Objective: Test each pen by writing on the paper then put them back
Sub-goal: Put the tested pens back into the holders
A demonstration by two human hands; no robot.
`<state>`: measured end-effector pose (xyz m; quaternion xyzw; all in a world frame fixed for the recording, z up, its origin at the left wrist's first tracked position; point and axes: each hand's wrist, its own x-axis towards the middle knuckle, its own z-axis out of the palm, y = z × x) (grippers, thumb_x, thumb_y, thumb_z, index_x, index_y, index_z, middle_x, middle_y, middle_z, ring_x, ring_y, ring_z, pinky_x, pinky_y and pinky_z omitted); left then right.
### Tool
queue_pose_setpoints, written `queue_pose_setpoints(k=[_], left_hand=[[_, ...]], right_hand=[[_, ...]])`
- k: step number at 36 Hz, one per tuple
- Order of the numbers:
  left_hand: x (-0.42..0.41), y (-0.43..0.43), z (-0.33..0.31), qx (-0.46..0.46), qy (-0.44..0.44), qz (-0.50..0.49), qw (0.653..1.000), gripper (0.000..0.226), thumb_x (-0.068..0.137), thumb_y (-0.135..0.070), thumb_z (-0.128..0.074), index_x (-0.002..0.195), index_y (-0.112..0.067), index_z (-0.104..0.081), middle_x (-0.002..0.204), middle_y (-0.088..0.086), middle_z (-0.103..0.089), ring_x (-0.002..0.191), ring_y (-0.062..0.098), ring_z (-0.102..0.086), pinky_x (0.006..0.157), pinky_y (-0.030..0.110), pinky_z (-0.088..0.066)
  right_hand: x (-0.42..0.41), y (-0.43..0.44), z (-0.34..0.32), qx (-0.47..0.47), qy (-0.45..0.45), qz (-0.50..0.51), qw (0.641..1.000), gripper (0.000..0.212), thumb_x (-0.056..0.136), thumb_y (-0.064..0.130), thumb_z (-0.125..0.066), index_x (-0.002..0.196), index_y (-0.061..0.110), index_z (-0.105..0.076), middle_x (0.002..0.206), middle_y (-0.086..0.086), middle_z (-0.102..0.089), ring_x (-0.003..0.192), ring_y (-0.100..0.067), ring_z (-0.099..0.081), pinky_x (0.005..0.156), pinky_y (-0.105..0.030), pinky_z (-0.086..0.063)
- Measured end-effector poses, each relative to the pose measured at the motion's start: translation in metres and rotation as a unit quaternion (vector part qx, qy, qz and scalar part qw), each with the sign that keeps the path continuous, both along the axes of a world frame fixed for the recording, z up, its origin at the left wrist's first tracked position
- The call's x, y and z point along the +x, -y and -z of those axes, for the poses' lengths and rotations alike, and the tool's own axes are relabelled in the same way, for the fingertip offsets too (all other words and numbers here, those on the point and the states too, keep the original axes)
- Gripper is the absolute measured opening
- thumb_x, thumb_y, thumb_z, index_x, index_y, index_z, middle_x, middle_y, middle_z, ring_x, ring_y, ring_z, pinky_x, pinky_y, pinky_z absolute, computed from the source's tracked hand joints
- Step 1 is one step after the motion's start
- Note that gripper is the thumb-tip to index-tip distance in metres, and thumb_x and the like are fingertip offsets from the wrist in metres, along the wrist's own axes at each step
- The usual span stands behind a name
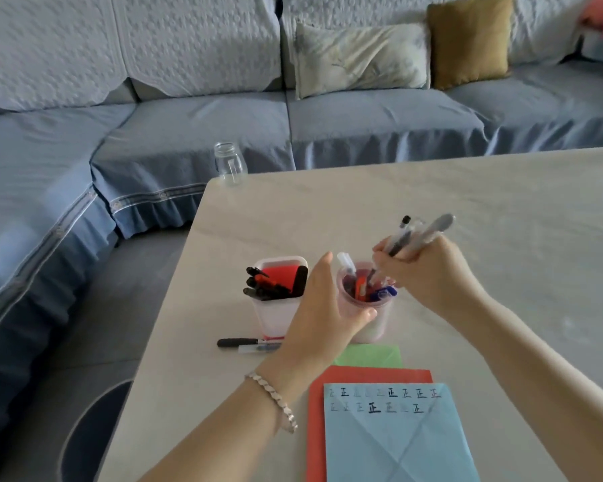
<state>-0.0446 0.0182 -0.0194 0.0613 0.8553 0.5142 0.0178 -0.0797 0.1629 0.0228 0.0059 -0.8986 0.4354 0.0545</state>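
Note:
My left hand (322,309) wraps around the side of a round pink cup (375,321) that holds several pens. Just above that cup, my right hand (429,273) grips a bundle of pens (420,234) with their tips pointing down into it. A square white holder (275,318) with black and red markers stands to the left of the cup. Two loose pens (246,344) lie on the table in front of the holder. A blue paper (394,436) with rows of written test marks lies nearest me, on top of a red sheet (315,412) and a green sheet (369,356).
The pale table (502,220) carries a clear glass jar (229,164) at its far left corner. A blue sofa (188,127) with cushions runs behind and to the left. A dark round stool (91,433) sits at the table's left edge.

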Motion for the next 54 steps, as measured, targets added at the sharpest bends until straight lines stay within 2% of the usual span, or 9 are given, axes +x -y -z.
queue_pose_setpoints(k=[4, 16, 22, 28, 34, 38, 43, 49, 54], left_hand=[[-0.01, -0.003, 0.014, 0.032, 0.028, 0.0, 0.999, 0.058, 0.08, -0.015, -0.072, 0.12, -0.025, -0.032, 0.107, -0.024, -0.042, 0.095, -0.017, -0.04, 0.075, -0.008, -0.028], [-0.021, -0.006, 0.038, 0.119, 0.018, -0.02, 0.993, 0.035, 0.077, -0.01, -0.074, 0.101, -0.03, -0.058, 0.1, -0.012, -0.067, 0.097, -0.003, -0.059, 0.082, 0.011, -0.043], [-0.01, -0.009, 0.033, 0.086, -0.019, -0.007, 0.996, 0.022, 0.086, -0.021, -0.065, 0.105, -0.025, -0.054, 0.1, -0.016, -0.062, 0.098, -0.009, -0.055, 0.085, 0.011, -0.041], [0.029, 0.024, 0.058, -0.087, -0.119, -0.06, 0.987, 0.026, 0.088, -0.022, -0.056, 0.112, -0.014, -0.061, 0.101, -0.011, -0.061, 0.09, -0.003, -0.055, 0.083, 0.014, -0.045], [0.038, 0.098, 0.087, -0.23, -0.141, -0.114, 0.956, 0.032, 0.079, -0.031, -0.044, 0.093, -0.013, -0.067, 0.092, -0.001, -0.069, 0.083, 0.018, -0.065, 0.076, 0.022, -0.045], [0.031, 0.128, 0.095, -0.303, -0.071, -0.105, 0.945, 0.043, 0.091, -0.035, -0.045, 0.131, -0.019, -0.05, 0.14, -0.006, -0.045, 0.132, 0.016, -0.038, 0.105, 0.032, -0.025], [0.026, 0.139, 0.097, -0.338, -0.053, -0.069, 0.937, 0.039, 0.092, -0.027, -0.055, 0.13, -0.021, -0.05, 0.131, -0.005, -0.05, 0.124, 0.018, -0.04, 0.098, 0.028, -0.023], [0.032, 0.14, 0.1, -0.322, -0.083, -0.02, 0.943, 0.024, 0.09, -0.026, -0.056, 0.108, -0.013, -0.065, 0.102, 0.006, -0.059, 0.098, 0.028, -0.052, 0.085, 0.036, -0.039], [0.039, 0.133, 0.09, -0.281, -0.058, 0.006, 0.958, 0.021, 0.095, -0.02, -0.05, 0.108, -0.007, -0.06, 0.106, 0.006, -0.054, 0.096, 0.024, -0.056, 0.083, 0.033, -0.043]], right_hand=[[-0.007, 0.006, 0.016, 0.054, 0.077, -0.009, 0.996, 0.024, 0.078, 0.034, -0.067, 0.078, 0.011, -0.071, 0.066, -0.002, -0.067, 0.059, -0.013, -0.061, 0.051, -0.023, -0.047], [0.004, 0.007, 0.049, 0.099, -0.171, -0.087, 0.976, 0.026, 0.092, 0.017, -0.049, 0.112, 0.015, -0.066, 0.094, 0.001, -0.069, 0.077, -0.021, -0.064, 0.064, -0.023, -0.046], [0.016, 0.008, 0.05, 0.173, -0.169, -0.124, 0.962, 0.055, 0.092, 0.039, -0.023, 0.136, 0.012, -0.044, 0.14, -0.005, -0.047, 0.135, -0.02, -0.032, 0.107, -0.033, -0.025], [0.049, 0.012, 0.04, 0.102, -0.369, -0.159, 0.91, 0.023, 0.089, 0.006, -0.046, 0.092, 0.0, -0.068, 0.096, -0.011, -0.065, 0.096, -0.023, -0.056, 0.086, -0.03, -0.045], [0.059, 0.046, 0.067, 0.186, -0.202, -0.307, 0.911, 0.022, 0.081, 0.016, -0.048, 0.09, 0.017, -0.067, 0.087, 0.005, -0.065, 0.079, -0.014, -0.058, 0.068, -0.029, -0.052], [0.051, 0.075, 0.088, 0.238, -0.087, -0.306, 0.918, 0.035, 0.086, 0.014, -0.048, 0.12, 0.013, -0.058, 0.121, 0.0, -0.058, 0.112, -0.02, -0.054, 0.095, -0.026, -0.038], [0.041, 0.103, 0.116, 0.319, -0.017, -0.299, 0.899, 0.049, 0.092, 0.014, -0.041, 0.14, 0.017, -0.031, 0.138, -0.001, -0.04, 0.13, -0.021, -0.033, 0.105, -0.031, -0.027], [0.033, 0.118, 0.136, 0.347, -0.118, -0.25, 0.896, 0.031, 0.041, 0.013, -0.081, 0.067, 0.017, -0.065, 0.068, 0.0, -0.057, 0.063, -0.02, -0.061, 0.049, -0.022, -0.046], [0.032, 0.119, 0.142, 0.371, -0.181, -0.26, 0.873, 0.019, 0.064, 0.018, -0.039, 0.056, 0.018, -0.056, 0.06, 0.001, -0.054, 0.072, -0.016, -0.036, 0.049, -0.022, -0.046]])
